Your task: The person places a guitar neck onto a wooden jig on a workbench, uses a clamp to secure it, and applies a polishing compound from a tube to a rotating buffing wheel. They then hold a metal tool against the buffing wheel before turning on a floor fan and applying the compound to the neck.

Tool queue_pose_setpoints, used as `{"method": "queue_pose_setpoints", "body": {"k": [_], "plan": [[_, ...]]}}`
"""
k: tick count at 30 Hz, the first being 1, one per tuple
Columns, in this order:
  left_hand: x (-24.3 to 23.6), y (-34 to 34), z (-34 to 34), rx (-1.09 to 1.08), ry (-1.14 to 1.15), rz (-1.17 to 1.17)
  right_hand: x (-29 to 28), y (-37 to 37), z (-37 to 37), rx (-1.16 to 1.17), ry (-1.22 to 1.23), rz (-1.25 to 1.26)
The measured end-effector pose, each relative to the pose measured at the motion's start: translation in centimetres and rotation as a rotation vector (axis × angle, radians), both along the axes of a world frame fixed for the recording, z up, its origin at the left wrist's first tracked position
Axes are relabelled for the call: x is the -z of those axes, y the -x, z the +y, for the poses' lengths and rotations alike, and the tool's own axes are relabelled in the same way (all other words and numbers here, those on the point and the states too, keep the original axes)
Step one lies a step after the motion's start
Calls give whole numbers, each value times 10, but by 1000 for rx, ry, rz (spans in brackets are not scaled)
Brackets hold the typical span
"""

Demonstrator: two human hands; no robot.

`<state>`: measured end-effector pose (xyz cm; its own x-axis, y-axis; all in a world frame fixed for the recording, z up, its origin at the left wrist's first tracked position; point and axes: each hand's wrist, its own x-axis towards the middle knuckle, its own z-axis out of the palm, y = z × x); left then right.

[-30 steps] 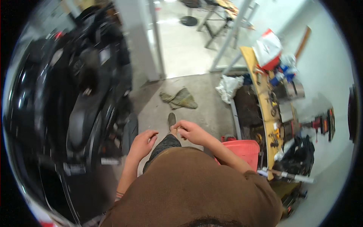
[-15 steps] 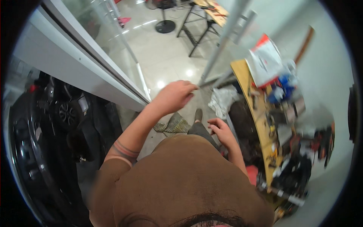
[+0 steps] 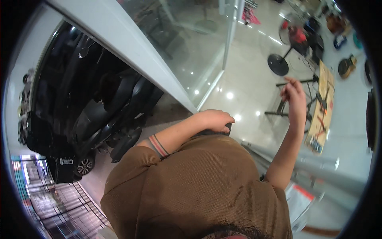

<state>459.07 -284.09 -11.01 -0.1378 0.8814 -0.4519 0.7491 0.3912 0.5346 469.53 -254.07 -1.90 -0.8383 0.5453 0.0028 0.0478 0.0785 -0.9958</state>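
My left hand (image 3: 219, 120) is in front of my waist, with its fingers loosely bent and nothing visible in them. Beyond it stands a glass panel (image 3: 187, 40) with a white frame (image 3: 135, 51). My right hand (image 3: 294, 93) is raised farther out to the right, its fingers slightly curled and apart, holding nothing. In the picture it overlaps the dark legs of a folding workbench (image 3: 280, 109). That bench has a light wooden top (image 3: 324, 99) with tools on it. Neither hand appears to touch anything.
A black car (image 3: 51, 127) fills the left side, with a metal grille gate (image 3: 51, 199) at lower left. Ahead is a pedestal fan with a round black base (image 3: 277, 65) on glossy tiles. A guitar-shaped item (image 3: 347, 65) hangs at right. A white-and-red bag (image 3: 298, 197) lies behind my right arm.
My view has turned left and moved through the doorway area. The cluttered bench has gone out of view at right. My right hand has risen and reached forward; my left hand is lower.
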Motion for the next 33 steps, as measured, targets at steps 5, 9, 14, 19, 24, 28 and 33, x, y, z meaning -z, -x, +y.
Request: {"method": "queue_pose_setpoints", "body": {"k": [5, 9, 14, 19, 24, 28, 33], "plan": [[19, 66, 78, -208, 0, 16, -32, 192, 82, -172, 81, 85], [37, 135, 159, -269, 54, 38, -14, 321, 136, -366, -136, -17], [7, 231, 242, -298, -37, 95, 24, 475, 186, -86, -672, 10], [-12, 298, 317, -346, -246, 171, 46, 575, 250, -122, -714, 246], [2, 335, 358, -473, 40, 8, 40, 568, 212, -610, -139, 308], [18, 359, 429, -640, 82, -6, 31, 570, 212, -878, -122, 329], [100, 389, 527, -894, -251, -96, 17, 546, 258, -1216, -285, 405]]}}
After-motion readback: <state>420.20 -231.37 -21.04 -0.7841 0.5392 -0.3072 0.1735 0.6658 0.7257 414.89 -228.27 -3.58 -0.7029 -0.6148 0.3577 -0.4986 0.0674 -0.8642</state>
